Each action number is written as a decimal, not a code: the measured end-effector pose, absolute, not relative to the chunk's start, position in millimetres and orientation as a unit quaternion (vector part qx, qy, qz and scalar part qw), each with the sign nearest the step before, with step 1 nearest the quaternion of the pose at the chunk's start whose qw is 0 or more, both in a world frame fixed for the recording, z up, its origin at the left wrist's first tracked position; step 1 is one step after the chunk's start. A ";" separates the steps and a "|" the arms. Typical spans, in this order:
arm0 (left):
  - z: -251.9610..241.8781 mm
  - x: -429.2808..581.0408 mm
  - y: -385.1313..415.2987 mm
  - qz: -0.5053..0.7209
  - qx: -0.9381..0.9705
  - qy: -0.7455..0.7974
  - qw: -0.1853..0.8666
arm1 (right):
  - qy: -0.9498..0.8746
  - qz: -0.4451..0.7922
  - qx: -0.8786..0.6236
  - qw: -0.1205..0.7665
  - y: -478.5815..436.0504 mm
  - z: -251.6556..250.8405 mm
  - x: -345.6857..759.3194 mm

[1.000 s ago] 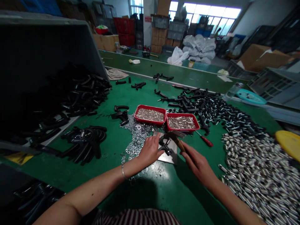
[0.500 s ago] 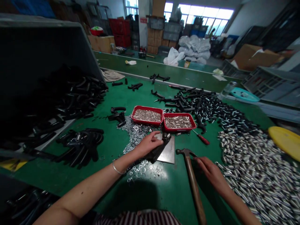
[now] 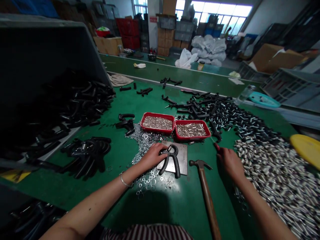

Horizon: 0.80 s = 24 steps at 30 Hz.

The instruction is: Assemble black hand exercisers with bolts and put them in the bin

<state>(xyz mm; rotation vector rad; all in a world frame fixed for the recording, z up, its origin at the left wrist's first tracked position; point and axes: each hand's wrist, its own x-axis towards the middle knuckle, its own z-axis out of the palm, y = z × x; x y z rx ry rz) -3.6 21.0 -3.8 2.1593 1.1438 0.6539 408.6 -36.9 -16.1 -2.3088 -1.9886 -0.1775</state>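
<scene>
on the green table (image 3: pixel 120 103), leave the hammer (image 3: pixel 206 193) apart from the metal plate (image 3: pixel 183 156). over that plate sits the black two-legged part (image 3: pixel 177 165), legs toward you, its curved end pinched by your left hand (image 3: pixel 150 156); best press it steady. your right hand (image 3: pixel 231 161) is narrow at the red-handled screwdriver (image 3: pixel 217 146); i cannot tell if it has closed. loose rings (image 3: pixel 143 146) underneath could rock the part.

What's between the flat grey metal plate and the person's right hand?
In the head view, a brown, wooden-handled metal claw hammer lies on the green tabletop, its head between the grey plate and the right hand.
</scene>
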 end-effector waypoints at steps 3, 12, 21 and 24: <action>2.1 -4.4 20.8 0.277 0.818 0.432 0.260 | -0.623 -0.023 -0.770 0.136 -40.5 -2.0 399.2; 59.0 12.8 22.6 0.315 0.898 0.299 0.072 | -0.538 0.433 -0.574 0.440 -59.2 91.7 272.4; 42.7 12.4 10.7 0.316 0.863 0.364 0.151 | -0.412 0.514 -0.479 0.580 -18.4 52.9 212.3; 20.3 2.1 0.6 0.294 0.824 0.451 0.176 | -0.439 0.472 -0.512 0.568 -11.9 29.9 204.2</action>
